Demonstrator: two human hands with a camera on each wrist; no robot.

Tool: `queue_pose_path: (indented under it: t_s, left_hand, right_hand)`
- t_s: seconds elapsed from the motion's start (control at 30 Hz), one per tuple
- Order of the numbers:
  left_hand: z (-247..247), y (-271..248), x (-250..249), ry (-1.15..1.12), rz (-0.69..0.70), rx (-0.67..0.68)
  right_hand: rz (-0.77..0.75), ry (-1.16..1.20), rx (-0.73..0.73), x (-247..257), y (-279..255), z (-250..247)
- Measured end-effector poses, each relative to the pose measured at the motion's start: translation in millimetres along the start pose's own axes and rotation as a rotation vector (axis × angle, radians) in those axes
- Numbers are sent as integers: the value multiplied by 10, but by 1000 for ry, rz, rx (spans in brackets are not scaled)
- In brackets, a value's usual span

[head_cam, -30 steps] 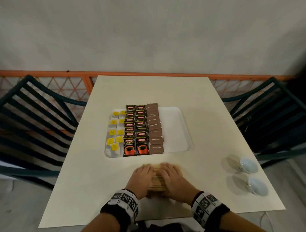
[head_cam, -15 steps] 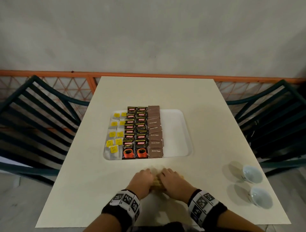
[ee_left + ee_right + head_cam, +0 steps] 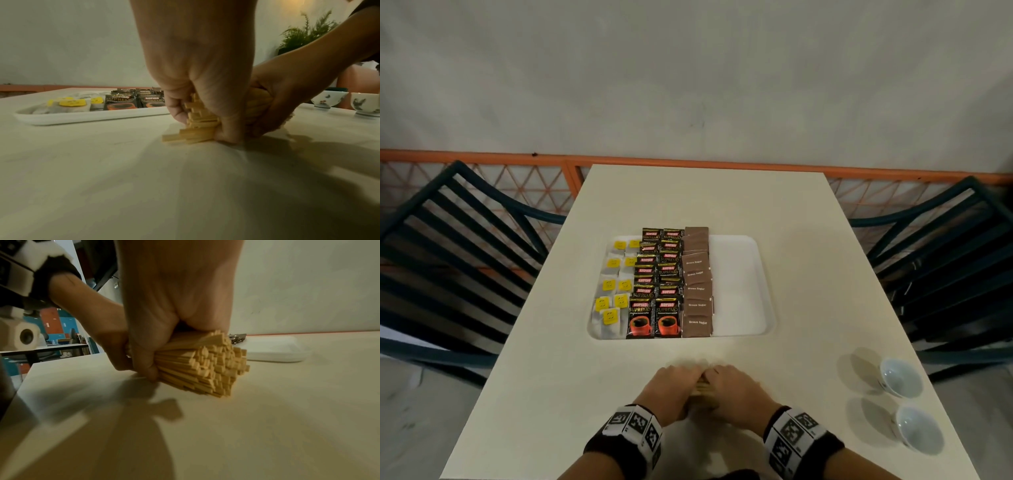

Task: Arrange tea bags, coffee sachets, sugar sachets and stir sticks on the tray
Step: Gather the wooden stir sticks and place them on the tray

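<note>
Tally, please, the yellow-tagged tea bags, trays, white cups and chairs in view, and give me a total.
Yellow-tagged tea bags: 9
Tray: 1
White cups: 2
Chairs: 2
Total: 14

Your head camera looks forward and down from above the near edge of the table (image 3: 722, 205), taking in the whole tray (image 3: 739, 274) with the wall behind. Your left wrist camera sits low, just above the tabletop, close behind the left hand (image 3: 195, 65), facing the tray's near left end. Your right wrist camera is equally low and close behind the right hand (image 3: 174, 296), and all three views share the stir sticks (image 3: 205, 366) bundle and tray.
</note>
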State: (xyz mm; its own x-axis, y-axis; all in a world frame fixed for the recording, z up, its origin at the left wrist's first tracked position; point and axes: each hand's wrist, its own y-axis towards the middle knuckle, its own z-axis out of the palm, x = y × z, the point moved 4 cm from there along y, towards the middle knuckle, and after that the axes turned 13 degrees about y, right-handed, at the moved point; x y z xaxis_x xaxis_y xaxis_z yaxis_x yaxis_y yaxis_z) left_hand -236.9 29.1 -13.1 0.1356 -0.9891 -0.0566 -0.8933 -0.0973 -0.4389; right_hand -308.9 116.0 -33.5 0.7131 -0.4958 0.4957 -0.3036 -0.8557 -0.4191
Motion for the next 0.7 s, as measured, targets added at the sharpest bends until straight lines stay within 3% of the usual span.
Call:
queue_pose_path:
  t_s: [0.3,0.7]
  left_hand:
    - [-34,44,45,-182,-10,17]
    - [-68,69,81,-84,22,18]
  right_hand:
    - [23,62,6,55,4,-90]
    - [40,171,-31,70,-5,-121]
